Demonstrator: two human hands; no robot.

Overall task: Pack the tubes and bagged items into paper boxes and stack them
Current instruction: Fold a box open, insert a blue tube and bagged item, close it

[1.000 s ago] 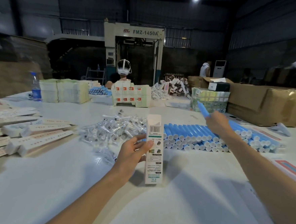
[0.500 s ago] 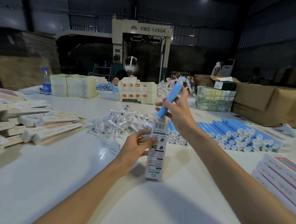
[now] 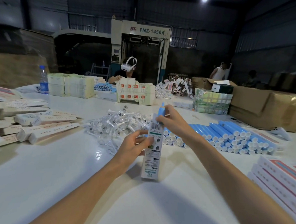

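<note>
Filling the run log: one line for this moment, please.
left hand grips upright paper box | right hand holds blue tube partly inside box top

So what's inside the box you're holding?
A blue tube sticks out of the paper box, pinched by the right hand. Its lower part, and anything else inside, is hidden.

Left hand (image 3: 132,146): bare.
Right hand (image 3: 173,122): bare.
Left forearm (image 3: 86,186): bare, slim, uncovered down to the lower edge of view.
Right forearm (image 3: 227,170): bare, slim, uncovered out to the right edge.
</note>
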